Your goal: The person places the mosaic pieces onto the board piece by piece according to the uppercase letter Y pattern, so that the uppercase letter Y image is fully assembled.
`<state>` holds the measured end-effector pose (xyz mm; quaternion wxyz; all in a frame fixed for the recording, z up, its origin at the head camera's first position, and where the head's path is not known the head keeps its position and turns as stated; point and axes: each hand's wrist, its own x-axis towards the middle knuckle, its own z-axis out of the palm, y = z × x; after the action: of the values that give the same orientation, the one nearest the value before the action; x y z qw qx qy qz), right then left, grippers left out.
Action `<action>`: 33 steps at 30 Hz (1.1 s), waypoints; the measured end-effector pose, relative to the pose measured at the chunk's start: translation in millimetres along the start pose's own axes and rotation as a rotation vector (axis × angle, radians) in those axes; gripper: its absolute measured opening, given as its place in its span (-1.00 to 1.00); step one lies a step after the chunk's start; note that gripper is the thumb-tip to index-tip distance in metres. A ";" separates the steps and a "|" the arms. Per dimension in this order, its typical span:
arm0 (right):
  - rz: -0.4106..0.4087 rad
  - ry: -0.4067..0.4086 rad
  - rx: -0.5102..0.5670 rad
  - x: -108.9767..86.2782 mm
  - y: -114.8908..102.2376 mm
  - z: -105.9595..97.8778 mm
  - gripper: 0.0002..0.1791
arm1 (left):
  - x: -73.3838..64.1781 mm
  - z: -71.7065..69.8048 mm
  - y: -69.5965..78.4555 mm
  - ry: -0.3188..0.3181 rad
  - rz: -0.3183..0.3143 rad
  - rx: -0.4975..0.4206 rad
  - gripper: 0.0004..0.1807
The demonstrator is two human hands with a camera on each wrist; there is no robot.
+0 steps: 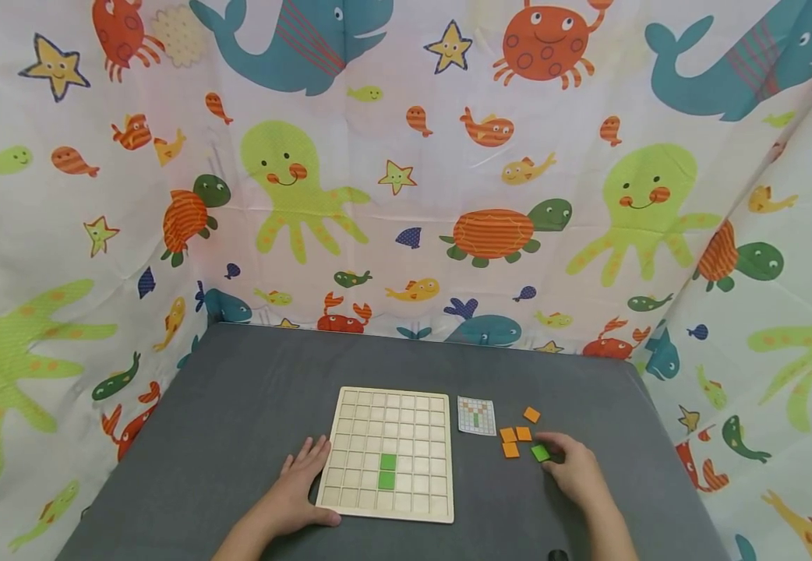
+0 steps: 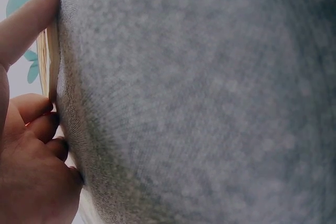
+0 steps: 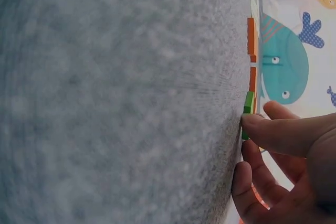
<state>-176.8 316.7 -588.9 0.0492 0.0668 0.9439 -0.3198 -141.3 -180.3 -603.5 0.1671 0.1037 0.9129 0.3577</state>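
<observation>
A light wooden grid board (image 1: 424, 467) lies on the grey table, with two green square tiles (image 1: 388, 462) set one above the other in its lower middle cells. My left hand (image 1: 294, 487) rests at the board's lower left corner, fingers along the left edge and thumb at the bottom edge; the left wrist view shows the thumb against the board's side (image 2: 52, 61). To the right, my right hand (image 1: 577, 470) pinches a loose green tile (image 1: 541, 453) at the table surface. In the right wrist view the thumb covers part of that green tile (image 3: 248, 102).
Several orange tiles (image 1: 510, 449) lie just left of the right hand. A small printed pattern card (image 1: 477, 416) sits between them and the board. A dark object (image 1: 557, 555) shows at the bottom edge. A sea-animal curtain (image 1: 406, 257) surrounds the table (image 1: 266, 374).
</observation>
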 end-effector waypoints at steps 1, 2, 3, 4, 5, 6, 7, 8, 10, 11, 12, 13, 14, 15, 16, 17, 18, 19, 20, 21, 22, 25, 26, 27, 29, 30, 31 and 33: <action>-0.006 0.003 -0.003 0.1 0.1 -0.1 -0.48 | 0.1 0.1 0.2 0.000 0.002 -0.001 0.40; -0.012 0.004 -0.009 0.1 0.0 -0.5 -0.50 | 0.2 0.2 0.5 0.000 0.004 -0.003 0.40; -0.020 0.009 -0.013 0.0 -0.2 -0.8 -0.51 | 0.2 0.3 0.9 0.001 0.006 -0.006 0.40; -0.025 0.011 -0.015 -0.2 -0.3 -1.2 -0.53 | 0.2 0.3 1.4 0.002 0.007 -0.007 0.40; -0.029 0.013 -0.018 -0.3 -0.4 -1.5 -0.54 | 0.2 0.2 1.7 0.002 0.008 -0.008 0.40; -0.030 0.014 -0.020 -0.9 -0.4 -2.0 -0.55 | 0.2 0.1 2.0 0.003 0.007 -0.007 0.40; -0.031 0.015 -0.024 -1.1 -0.2 -2.3 -0.57 | 0.3 -0.2 2.3 0.004 0.006 -0.005 0.40; -0.035 0.016 -0.024 -1.5 0.4 -2.4 -0.59 | 0.1 -0.5 2.7 0.005 0.005 -0.003 0.41; -0.039 0.019 -0.027 -1.8 2.3 -2.0 -0.61 | 0.3 -0.9 2.8 0.005 0.004 0.004 0.41; -0.042 0.021 -0.030 -2.0 3.3 -1.7 -0.62 | 0.4 -1.0 2.7 0.004 0.002 0.006 0.41; -0.042 0.020 -0.032 -2.2 4.1 -1.3 -0.63 | 0.5 -1.1 2.6 0.005 0.001 0.008 0.41; -0.043 0.021 -0.036 -2.4 4.7 -0.8 -0.63 | 0.6 -1.0 2.4 0.004 0.000 0.008 0.41; -0.043 0.023 -0.035 -2.7 5.0 -0.3 -0.63 | 0.7 -0.9 2.2 0.004 0.000 0.009 0.41; -0.044 0.024 -0.039 -2.9 5.1 0.2 -0.64 | 0.9 -0.6 1.7 0.004 -0.001 0.009 0.41; -0.042 0.027 -0.042 -3.2 4.9 0.7 -0.64 | 1.1 -0.4 1.4 0.003 -0.003 0.008 0.41; -0.042 0.029 -0.049 -3.6 4.5 1.1 -0.64 | 1.2 -0.1 1.1 0.003 -0.005 0.007 0.41; -0.043 0.033 -0.057 -4.0 3.9 1.4 -0.65 | 1.3 0.1 0.8 0.004 -0.006 0.008 0.42; -0.050 0.039 -0.065 -4.1 3.1 1.4 -0.65 | 1.3 0.2 0.7 0.004 -0.008 0.008 0.42; -0.056 0.045 -0.072 -4.0 2.3 1.4 -0.66 | 1.2 0.3 0.6 0.003 -0.010 0.006 0.42; -0.063 0.049 -0.081 -3.9 1.1 1.1 -0.66 | 1.1 0.3 0.6 0.003 -0.013 0.005 0.42; -0.066 0.054 -0.085 -3.9 -0.3 0.7 -0.67 | 1.0 0.1 0.6 0.003 -0.015 0.004 0.42; -0.084 0.071 -0.083 -3.5 -5.2 -0.9 -0.68 | 0.8 -0.4 0.5 0.002 -0.013 -0.006 0.42; -0.086 0.077 -0.081 -3.5 -7.0 -1.1 -0.68 | 0.8 -0.3 0.1 0.003 -0.010 -0.008 0.42; -0.088 0.083 -0.081 -3.4 -8.9 -1.1 -0.68 | 0.9 -0.3 -0.2 0.004 -0.006 -0.008 0.42; -0.093 0.092 -0.077 -3.0 -12.9 -1.0 -0.68 | 1.1 0.0 -1.0 0.006 0.001 -0.008 0.42; -0.096 0.097 -0.080 -2.9 -14.8 -0.6 -0.68 | 1.2 0.1 -1.3 0.008 0.002 -0.005 0.42; -0.098 0.101 -0.081 -3.1 -17.0 -0.4 -0.68 | 1.2 0.3 -1.6 0.005 0.002 -0.002 0.42; -0.106 0.102 -0.083 -3.2 -21.3 -0.1 -0.68 | 0.9 0.6 -1.9 0.004 -0.002 0.001 0.42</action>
<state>-177.0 299.7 -575.7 -0.0131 0.0306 0.9598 -0.2786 -142.1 -181.1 -605.5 0.1655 0.1022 0.9135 0.3573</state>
